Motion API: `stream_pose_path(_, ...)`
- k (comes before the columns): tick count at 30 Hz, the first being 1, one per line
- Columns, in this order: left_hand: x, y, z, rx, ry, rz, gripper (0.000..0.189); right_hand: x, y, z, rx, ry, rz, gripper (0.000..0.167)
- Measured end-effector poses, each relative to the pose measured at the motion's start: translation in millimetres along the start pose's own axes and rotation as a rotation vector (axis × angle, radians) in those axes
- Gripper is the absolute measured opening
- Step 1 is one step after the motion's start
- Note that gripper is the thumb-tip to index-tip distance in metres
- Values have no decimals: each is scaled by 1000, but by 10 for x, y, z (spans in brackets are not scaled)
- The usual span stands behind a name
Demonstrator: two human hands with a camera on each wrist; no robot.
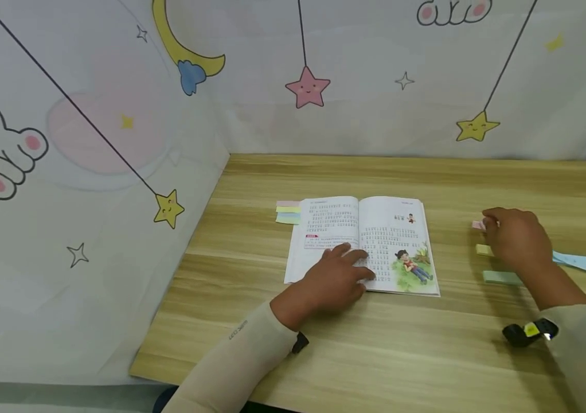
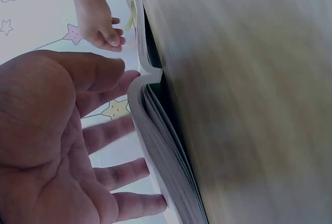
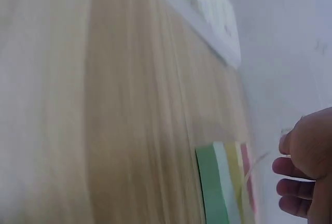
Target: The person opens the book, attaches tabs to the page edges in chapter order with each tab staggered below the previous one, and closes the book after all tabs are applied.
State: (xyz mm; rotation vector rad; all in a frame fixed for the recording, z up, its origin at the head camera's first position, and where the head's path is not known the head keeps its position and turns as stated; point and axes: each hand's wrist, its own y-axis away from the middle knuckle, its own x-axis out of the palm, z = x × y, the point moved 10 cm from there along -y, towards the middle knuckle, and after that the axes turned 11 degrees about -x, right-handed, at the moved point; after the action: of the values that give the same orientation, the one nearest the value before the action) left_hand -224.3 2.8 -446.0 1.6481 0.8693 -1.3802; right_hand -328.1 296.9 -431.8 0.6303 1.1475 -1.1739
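Note:
An open book (image 1: 324, 221) lies on the table, with printed text and a drawing of a child on its right page. My left hand (image 1: 336, 281) rests on the lower middle of it, fingers spread; in the left wrist view the fingers reach the page edge. To the right, my right hand (image 1: 520, 241) is over several strips of sticky tabs: pink (image 1: 477, 225), yellow (image 1: 484, 250), green (image 1: 501, 277) and blue (image 1: 577, 262). Its fingers are curled, and a small pale tab seems pinched at the thumb tip, partly hidden. One thin strip (image 3: 254, 167) curls up from the pads.
Pink, yellow, blue and green tabs (image 1: 288, 212) stick out from the book's left edge. The wooden table (image 1: 401, 355) meets a printed cloth backdrop (image 1: 365, 126) at the back and left. A dark wrist device (image 1: 527, 332) is at the right sleeve.

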Motion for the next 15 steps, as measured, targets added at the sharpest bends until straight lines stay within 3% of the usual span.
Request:
stream_pose_path(6, 83, -40, -35, -17, -7, 45, 38, 203, -39, -314, 71, -10, 201, 62)
stream_pose_path(9, 82, -48, -32, -24, -11, 47, 39, 240, -67, -347, 79, -17, 210, 73)
stream_pose_path(15, 67, -53, -24, -27, -17, 48, 42, 242, -99, -349, 78, 14, 185, 70)
